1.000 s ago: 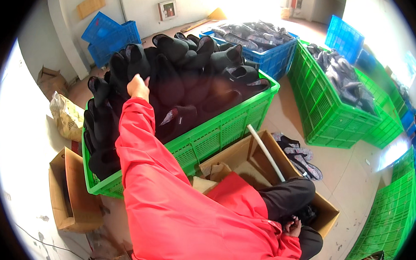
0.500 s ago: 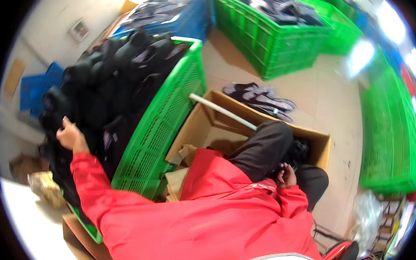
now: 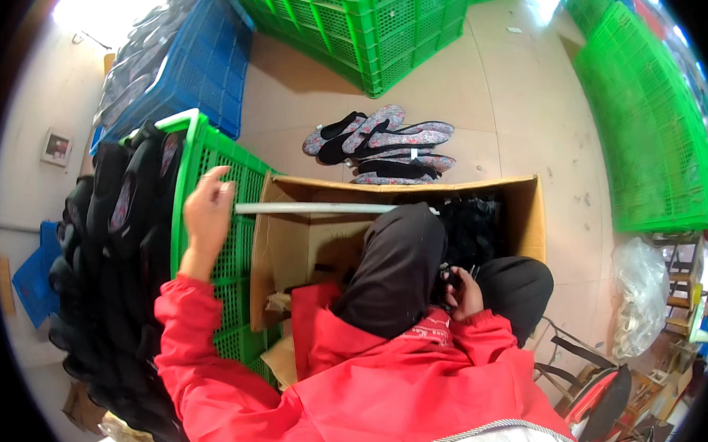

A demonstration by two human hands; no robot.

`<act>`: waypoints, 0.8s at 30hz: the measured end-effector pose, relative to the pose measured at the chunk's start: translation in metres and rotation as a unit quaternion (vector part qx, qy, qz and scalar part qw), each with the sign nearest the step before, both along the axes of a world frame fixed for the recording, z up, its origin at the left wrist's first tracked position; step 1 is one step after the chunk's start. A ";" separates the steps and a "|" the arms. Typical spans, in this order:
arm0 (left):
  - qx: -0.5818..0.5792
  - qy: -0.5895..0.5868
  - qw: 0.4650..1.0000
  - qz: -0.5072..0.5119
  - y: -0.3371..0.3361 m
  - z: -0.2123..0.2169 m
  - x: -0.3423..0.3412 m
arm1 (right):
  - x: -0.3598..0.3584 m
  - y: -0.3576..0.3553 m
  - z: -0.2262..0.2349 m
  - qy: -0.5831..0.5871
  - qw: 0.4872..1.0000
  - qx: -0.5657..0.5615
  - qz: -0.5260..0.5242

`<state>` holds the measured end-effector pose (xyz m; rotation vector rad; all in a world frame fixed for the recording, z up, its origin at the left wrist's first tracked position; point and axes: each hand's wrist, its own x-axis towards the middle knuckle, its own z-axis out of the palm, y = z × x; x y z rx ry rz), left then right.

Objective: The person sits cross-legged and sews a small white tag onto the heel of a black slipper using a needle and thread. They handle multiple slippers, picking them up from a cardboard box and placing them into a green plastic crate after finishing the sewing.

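My left hand (image 3: pixel 209 215) is raised beside the rim of a green crate (image 3: pixel 245 166), its fingers partly bent and apart, with nothing visible in them. Black fabric shoes (image 3: pixel 120 199) with patterned insides are heaped in that crate, to the left of the hand. My right hand (image 3: pixel 464 292) rests low between my knees, its fingers curled round something small and dark that I cannot make out. In front of me stands an open cardboard box (image 3: pixel 519 202), with a dark pile (image 3: pixel 473 224) in its right part. A pale rod (image 3: pixel 314 208) lies across the box.
Several black shoes with floral soles (image 3: pixel 398 144) lie on the floor beyond the box. A blue crate (image 3: pixel 198 78) and a green crate (image 3: pixel 378 42) stand farther off. At right are another green crate (image 3: pixel 642 121) and a clear plastic bag (image 3: pixel 638 295).
My left hand has moved right, from over the heaped shoes to the crate's rim. The view has turned left and downward. My right hand stays between my knees.
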<state>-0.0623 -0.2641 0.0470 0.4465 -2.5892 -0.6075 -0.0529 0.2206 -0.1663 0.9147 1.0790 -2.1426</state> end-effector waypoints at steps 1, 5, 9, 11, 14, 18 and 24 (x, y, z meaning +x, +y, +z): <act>0.017 -0.018 0.999 -0.029 0.000 -0.032 -0.026 | -0.002 -0.002 0.002 0.000 1.000 0.024 -0.005; 0.024 -0.099 0.986 -0.129 0.001 -0.140 -0.117 | -0.014 -0.009 0.001 -0.013 0.998 0.063 0.009; -0.074 -0.358 0.917 -0.159 -0.010 -0.227 -0.188 | -0.023 -0.011 -0.006 -0.045 0.993 0.095 0.063; -0.105 -0.421 0.886 -0.164 -0.018 -0.275 -0.220 | -0.028 -0.022 -0.011 -0.029 0.995 0.097 0.016; -0.123 -0.431 0.883 -0.140 -0.021 -0.318 -0.267 | -0.031 -0.032 -0.026 -0.013 0.995 0.097 -0.019; -0.128 -0.468 0.867 -0.114 -0.019 -0.367 -0.312 | -0.031 -0.027 -0.044 -0.028 0.995 0.089 -0.018; -0.136 -0.429 0.887 -0.098 -0.045 -0.439 -0.327 | -0.034 -0.029 -0.052 -0.017 0.995 0.099 -0.019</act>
